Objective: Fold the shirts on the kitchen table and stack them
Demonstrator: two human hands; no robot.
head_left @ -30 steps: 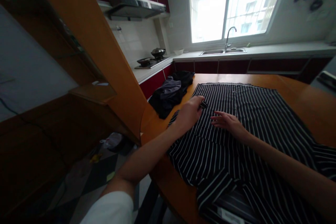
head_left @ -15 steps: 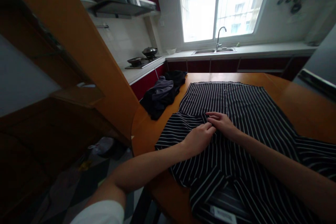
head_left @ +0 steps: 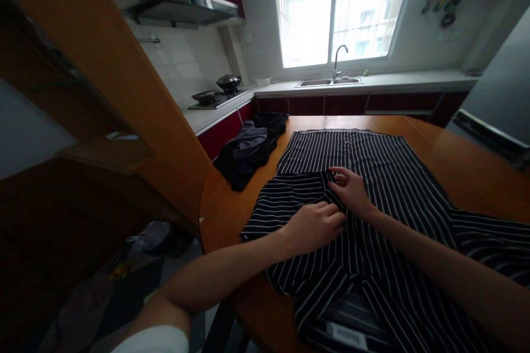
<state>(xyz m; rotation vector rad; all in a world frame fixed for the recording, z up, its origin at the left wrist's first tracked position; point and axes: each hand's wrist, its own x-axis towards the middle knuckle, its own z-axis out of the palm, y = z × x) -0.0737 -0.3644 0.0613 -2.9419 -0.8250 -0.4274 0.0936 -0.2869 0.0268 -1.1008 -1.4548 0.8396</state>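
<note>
A black shirt with white stripes [head_left: 389, 176] lies spread on the table, its collar and white label toward me and its hem at the far side. One sleeve [head_left: 285, 196] is folded inward across the shirt's front. With fingers curled, my left hand [head_left: 312, 226] pinches the near side of that sleeve's end; its fingertips are partly hidden. Just beyond it, my right hand [head_left: 351, 192] has thumb and fingers closed on the far corner of the same sleeve end. The other sleeve [head_left: 492, 237] stretches out to the right.
The wooden table [head_left: 223, 198] has a rounded edge at left. A heap of dark clothes [head_left: 252, 146] lies at its far left corner. Beyond are a stove with pans [head_left: 227, 83], a sink [head_left: 331, 82] and a counter. A wooden partition [head_left: 165, 116] stands at left.
My hands have moved apart: the right slid away from me along the sleeve end, the left a little nearer. The sleeve end between them is spread wider. The view has shifted slightly.
</note>
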